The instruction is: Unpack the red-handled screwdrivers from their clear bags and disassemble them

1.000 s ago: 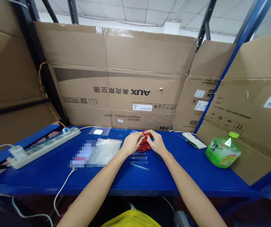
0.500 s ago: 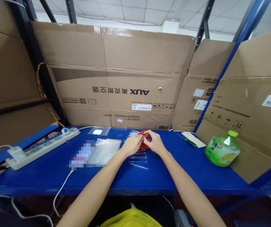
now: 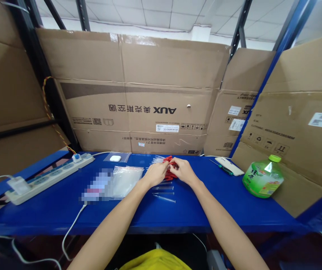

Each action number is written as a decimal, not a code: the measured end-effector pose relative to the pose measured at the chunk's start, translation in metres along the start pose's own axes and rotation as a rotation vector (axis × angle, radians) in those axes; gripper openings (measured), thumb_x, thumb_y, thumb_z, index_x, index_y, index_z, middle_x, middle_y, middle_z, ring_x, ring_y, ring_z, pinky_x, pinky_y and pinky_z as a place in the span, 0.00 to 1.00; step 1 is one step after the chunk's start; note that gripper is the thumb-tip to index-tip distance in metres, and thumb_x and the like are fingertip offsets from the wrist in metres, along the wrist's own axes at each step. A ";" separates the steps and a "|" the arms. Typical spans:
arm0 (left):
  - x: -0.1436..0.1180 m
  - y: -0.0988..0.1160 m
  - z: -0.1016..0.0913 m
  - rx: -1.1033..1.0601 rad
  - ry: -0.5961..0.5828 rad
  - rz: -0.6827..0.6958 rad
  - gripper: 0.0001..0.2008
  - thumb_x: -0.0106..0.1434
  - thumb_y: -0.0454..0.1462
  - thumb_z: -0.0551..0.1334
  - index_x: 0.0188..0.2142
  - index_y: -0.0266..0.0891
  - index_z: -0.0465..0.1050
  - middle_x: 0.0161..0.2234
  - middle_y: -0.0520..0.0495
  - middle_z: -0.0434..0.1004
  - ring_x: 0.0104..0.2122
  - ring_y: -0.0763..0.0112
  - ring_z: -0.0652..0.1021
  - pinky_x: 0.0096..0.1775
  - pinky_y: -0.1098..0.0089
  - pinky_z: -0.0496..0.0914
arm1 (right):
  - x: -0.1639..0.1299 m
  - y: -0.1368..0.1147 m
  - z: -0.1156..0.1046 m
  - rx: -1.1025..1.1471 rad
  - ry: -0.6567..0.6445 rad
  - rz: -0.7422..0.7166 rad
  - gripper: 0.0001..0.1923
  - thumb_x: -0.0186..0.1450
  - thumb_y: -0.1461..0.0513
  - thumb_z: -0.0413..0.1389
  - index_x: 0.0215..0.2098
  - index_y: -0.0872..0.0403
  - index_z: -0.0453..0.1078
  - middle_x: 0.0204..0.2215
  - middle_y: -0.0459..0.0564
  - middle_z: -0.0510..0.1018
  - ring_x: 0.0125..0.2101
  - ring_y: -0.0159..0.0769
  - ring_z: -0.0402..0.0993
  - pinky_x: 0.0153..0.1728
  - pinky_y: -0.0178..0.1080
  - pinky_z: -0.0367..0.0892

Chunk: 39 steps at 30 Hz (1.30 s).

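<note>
My left hand [image 3: 156, 174] and my right hand [image 3: 183, 171] meet over the middle of the blue table, fingers bent and pressed together at the tips. Small red pieces [image 3: 172, 177] lie in a pile beneath and between them, partly covered by the fingers. A red tip shows right at the fingertips, but what each hand pinches is too small and hidden to make out. Behind my left hand is a bunch of thin clear tubes [image 3: 158, 159]. Nearer to me, several single clear tubes [image 3: 164, 198] lie roughly parallel on the table.
Left of my hands are a clear plastic bag [image 3: 126, 182], a blurred-out phone-like item [image 3: 97, 186] on a white cable, a white case [image 3: 115, 158] and a power strip [image 3: 51, 178]. To the right lie a green-handled tool [image 3: 226, 170], a white object [image 3: 231, 165] and a green bottle [image 3: 262, 179]. Cardboard [image 3: 138, 63] walls the back.
The hands stay over the red pieces, with only slight finger movement at the tips. The whole view has shifted a little; the things on the table lie as before.
</note>
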<state>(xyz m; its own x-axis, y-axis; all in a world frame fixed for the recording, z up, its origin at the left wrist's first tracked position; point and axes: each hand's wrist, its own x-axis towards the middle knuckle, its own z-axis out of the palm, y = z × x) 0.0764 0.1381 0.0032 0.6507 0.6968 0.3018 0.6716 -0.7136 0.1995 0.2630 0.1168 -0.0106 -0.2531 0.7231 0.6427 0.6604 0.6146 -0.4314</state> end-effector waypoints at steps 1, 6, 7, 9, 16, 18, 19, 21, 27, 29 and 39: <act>0.000 0.000 0.000 0.019 0.003 -0.005 0.18 0.74 0.38 0.46 0.53 0.38 0.71 0.42 0.36 0.81 0.39 0.56 0.81 0.39 0.65 0.70 | 0.000 -0.001 0.001 0.000 0.003 0.004 0.04 0.64 0.65 0.55 0.36 0.53 0.72 0.26 0.44 0.74 0.24 0.32 0.67 0.28 0.32 0.61; 0.000 0.003 -0.001 0.078 0.010 -0.044 0.18 0.74 0.39 0.46 0.50 0.38 0.72 0.40 0.37 0.82 0.39 0.56 0.82 0.39 0.64 0.71 | 0.001 -0.007 0.003 -0.029 0.026 0.007 0.07 0.64 0.66 0.53 0.38 0.53 0.72 0.28 0.46 0.76 0.25 0.32 0.67 0.29 0.33 0.61; 0.000 0.004 -0.001 0.082 0.009 -0.051 0.18 0.74 0.39 0.46 0.51 0.38 0.72 0.40 0.36 0.82 0.39 0.56 0.82 0.39 0.64 0.71 | 0.002 -0.008 0.003 -0.040 0.028 0.001 0.07 0.64 0.67 0.53 0.38 0.53 0.72 0.29 0.46 0.76 0.26 0.32 0.68 0.30 0.33 0.61; 0.000 0.005 -0.001 0.079 0.009 -0.060 0.19 0.74 0.39 0.46 0.52 0.38 0.72 0.40 0.36 0.81 0.39 0.55 0.82 0.39 0.64 0.72 | 0.002 -0.009 0.004 -0.070 0.031 -0.013 0.08 0.64 0.67 0.52 0.38 0.54 0.73 0.30 0.47 0.77 0.26 0.33 0.68 0.31 0.33 0.61; 0.002 0.003 -0.001 0.037 0.024 -0.044 0.20 0.74 0.39 0.45 0.53 0.37 0.73 0.40 0.35 0.82 0.39 0.56 0.82 0.39 0.65 0.71 | 0.003 -0.010 0.008 -0.155 0.063 -0.020 0.10 0.65 0.68 0.50 0.36 0.53 0.73 0.31 0.48 0.77 0.29 0.35 0.69 0.34 0.35 0.60; 0.002 0.003 -0.002 0.032 0.014 -0.044 0.20 0.74 0.38 0.46 0.53 0.36 0.73 0.40 0.35 0.82 0.38 0.57 0.82 0.39 0.65 0.71 | 0.003 -0.010 0.009 -0.139 0.066 -0.002 0.10 0.65 0.68 0.50 0.36 0.53 0.73 0.30 0.48 0.78 0.28 0.35 0.69 0.34 0.35 0.60; 0.002 0.003 -0.002 0.028 0.011 -0.046 0.20 0.74 0.37 0.46 0.52 0.36 0.74 0.39 0.35 0.82 0.38 0.57 0.82 0.39 0.66 0.70 | 0.003 -0.010 0.010 -0.128 0.069 0.011 0.10 0.65 0.68 0.50 0.36 0.53 0.73 0.30 0.48 0.78 0.28 0.34 0.69 0.33 0.35 0.60; 0.002 0.002 -0.003 0.011 0.017 -0.053 0.19 0.74 0.37 0.46 0.50 0.36 0.75 0.39 0.35 0.82 0.38 0.58 0.82 0.38 0.66 0.70 | 0.003 -0.009 0.011 -0.110 0.084 0.038 0.10 0.64 0.68 0.51 0.35 0.53 0.73 0.29 0.47 0.78 0.27 0.34 0.70 0.33 0.35 0.60; 0.002 0.001 -0.005 -0.121 0.108 -0.068 0.23 0.76 0.45 0.42 0.45 0.42 0.75 0.40 0.43 0.82 0.41 0.60 0.81 0.39 0.68 0.68 | 0.004 -0.011 0.008 0.029 0.104 0.033 0.09 0.69 0.62 0.51 0.39 0.53 0.74 0.32 0.49 0.79 0.30 0.35 0.71 0.35 0.35 0.63; 0.002 0.000 -0.005 -0.129 0.125 -0.073 0.24 0.76 0.46 0.42 0.44 0.43 0.75 0.41 0.44 0.82 0.41 0.61 0.80 0.39 0.69 0.68 | 0.004 -0.013 0.005 0.091 0.105 0.057 0.09 0.69 0.60 0.51 0.40 0.52 0.74 0.33 0.49 0.79 0.30 0.35 0.72 0.34 0.35 0.64; -0.002 0.001 -0.003 -0.028 0.122 -0.047 0.11 0.73 0.39 0.49 0.47 0.44 0.69 0.46 0.45 0.78 0.42 0.63 0.79 0.38 0.69 0.68 | 0.001 -0.003 0.005 0.064 0.049 0.134 0.06 0.64 0.61 0.55 0.38 0.52 0.73 0.26 0.44 0.77 0.23 0.32 0.69 0.29 0.33 0.62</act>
<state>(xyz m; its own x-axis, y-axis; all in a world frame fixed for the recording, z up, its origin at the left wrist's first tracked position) 0.0746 0.1361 0.0061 0.5696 0.7169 0.4020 0.6892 -0.6831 0.2416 0.2575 0.1176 -0.0119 -0.1300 0.7847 0.6061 0.6390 0.5337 -0.5539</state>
